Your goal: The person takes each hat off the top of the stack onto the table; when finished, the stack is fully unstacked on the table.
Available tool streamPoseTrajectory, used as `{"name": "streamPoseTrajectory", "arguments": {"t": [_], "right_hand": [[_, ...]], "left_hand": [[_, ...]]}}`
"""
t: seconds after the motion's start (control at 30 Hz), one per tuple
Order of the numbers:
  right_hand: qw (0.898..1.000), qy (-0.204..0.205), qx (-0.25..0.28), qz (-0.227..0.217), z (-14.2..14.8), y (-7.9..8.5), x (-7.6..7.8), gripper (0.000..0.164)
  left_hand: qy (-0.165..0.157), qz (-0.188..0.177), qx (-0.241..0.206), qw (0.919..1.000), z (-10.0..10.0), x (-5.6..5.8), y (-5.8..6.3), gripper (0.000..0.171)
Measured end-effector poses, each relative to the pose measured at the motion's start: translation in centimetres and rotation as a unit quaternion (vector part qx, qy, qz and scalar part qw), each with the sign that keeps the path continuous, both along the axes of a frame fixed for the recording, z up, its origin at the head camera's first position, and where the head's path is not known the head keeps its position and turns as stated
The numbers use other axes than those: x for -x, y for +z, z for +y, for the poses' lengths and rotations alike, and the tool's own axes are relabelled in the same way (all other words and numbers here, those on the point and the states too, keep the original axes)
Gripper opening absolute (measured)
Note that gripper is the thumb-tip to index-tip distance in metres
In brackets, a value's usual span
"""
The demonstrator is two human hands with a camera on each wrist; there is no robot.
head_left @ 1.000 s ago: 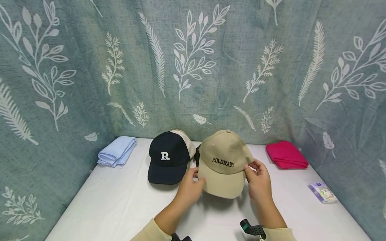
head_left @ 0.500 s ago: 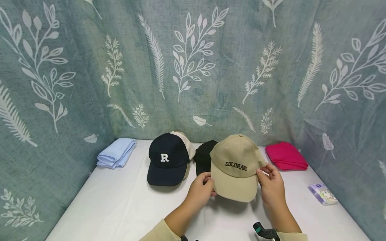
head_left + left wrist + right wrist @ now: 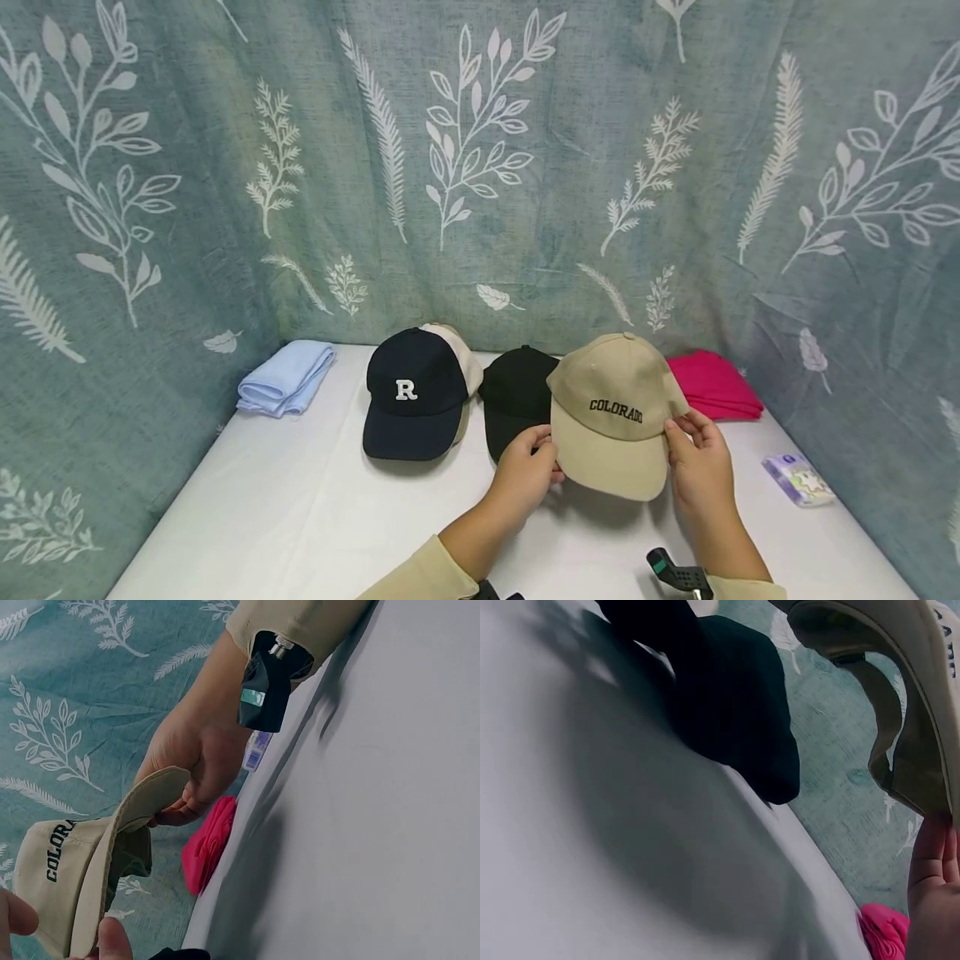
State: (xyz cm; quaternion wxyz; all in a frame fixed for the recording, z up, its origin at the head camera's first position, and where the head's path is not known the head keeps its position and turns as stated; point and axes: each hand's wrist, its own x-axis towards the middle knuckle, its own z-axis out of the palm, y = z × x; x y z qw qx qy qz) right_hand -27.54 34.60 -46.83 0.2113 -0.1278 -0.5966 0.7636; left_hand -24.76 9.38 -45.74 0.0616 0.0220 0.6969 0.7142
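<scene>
A: State the position of the tan cap (image 3: 615, 417).
B: The tan cap is raised above the counter (image 3: 300, 517), right of centre, with the brim (image 3: 615, 471) at the near side. The lettering reads COLORADO. The right wrist view shows the inside.
A: State the grip of the left hand (image 3: 525, 471).
B: Clamped on the tan cap. Thumb and fingers pinch the left edge of the brim.
A: State the grip of the right hand (image 3: 701, 458).
B: Also clamped on the tan cap, pinching its right side near the join of brim and crown.
A: Identify the adjacent items.
B: The black cap (image 3: 517, 387) rests on the counter behind the left hand, partly covered by the tan cap in the head view. To its left sits the navy cap (image 3: 435, 362), marked with a white R; a pale cap (image 3: 468, 362) shows behind it.
A: Identify the outer items.
B: A folded blue cloth (image 3: 285, 379) lies far left. A folded red cloth (image 3: 716, 387) lies far right, partly hidden by the tan cap. A packet (image 3: 798, 481) lies near the right edge. A leaf-patterned curtain (image 3: 480, 275) hangs behind.
</scene>
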Motion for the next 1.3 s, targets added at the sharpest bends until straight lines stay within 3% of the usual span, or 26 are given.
{"name": "streamPoseTrajectory", "arguments": {"t": [0.17,0.3,0.53,0.7,0.9,1.1,1.3], "right_hand": [[1.0,-0.01,0.015,0.002,0.9,-0.2,0.0,0.035],[0.999,-0.041,0.002,-0.013,1.6,-0.6,-0.1,0.037],[0.994,-0.083,-0.052,-0.055,2.7,-1.5,-0.1,0.053],[0.988,-0.111,-0.079,-0.07,3.5,-1.7,-0.3,0.055],[0.987,-0.111,-0.08,-0.087,3.9,-2.1,-0.4,0.055],[0.977,-0.107,-0.145,-0.113,3.7,-2.6,-0.4,0.053],[0.974,-0.112,-0.167,-0.102,4.3,-3.3,0.0,0.054]], "left_hand": [[-0.003,-0.024,-0.008,0.9997,1.3,0.1,0.0,0.038],[-0.015,-0.037,-0.007,0.9992,2.3,-0.1,0.2,0.041],[-0.034,-0.033,-0.021,0.9986,3.7,-0.1,0.0,0.053],[-0.063,-0.019,-0.004,0.9978,4.7,0.0,0.0,0.051],[-0.086,-0.052,-0.018,0.9948,5.2,-0.4,-0.4,0.044],[-0.094,-0.057,0.016,0.9938,5.1,-1.0,-1.3,0.055],[-0.096,-0.065,0.036,0.9926,5.5,-1.6,-1.6,0.07]]}}
